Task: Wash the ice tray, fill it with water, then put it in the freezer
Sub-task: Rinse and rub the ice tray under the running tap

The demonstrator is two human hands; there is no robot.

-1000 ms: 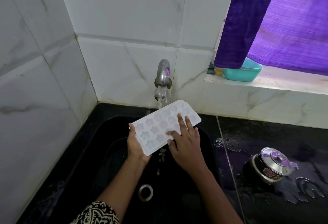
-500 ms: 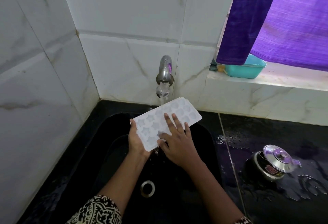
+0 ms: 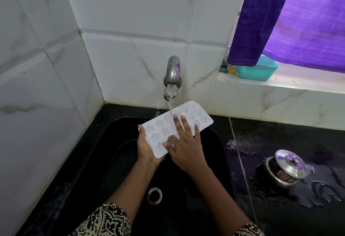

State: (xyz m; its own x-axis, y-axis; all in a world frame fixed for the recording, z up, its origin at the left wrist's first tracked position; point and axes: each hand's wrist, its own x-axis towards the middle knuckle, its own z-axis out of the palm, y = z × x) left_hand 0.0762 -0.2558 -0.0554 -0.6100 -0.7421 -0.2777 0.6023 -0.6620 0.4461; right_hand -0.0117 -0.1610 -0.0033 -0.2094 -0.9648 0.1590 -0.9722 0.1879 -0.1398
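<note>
The left hand is gripping the near-left end of the white plastic ice tray with star and shell moulds, thumb along its edge and palm underneath. The right hand is lying flat on the tray's top, fingers spread apart over the cavities, clamping nothing. The tray is tilting over the black sink, its far end just under the steel wall tap, whose water is running onto it. Below the hands is sitting the round metal drain. Right of the right hand, on the wet black tabletop, a small steel pot with a tilted lid is standing. Beyond it, a teal plastic tub is resting on the white ledge under a purple curtain.
</note>
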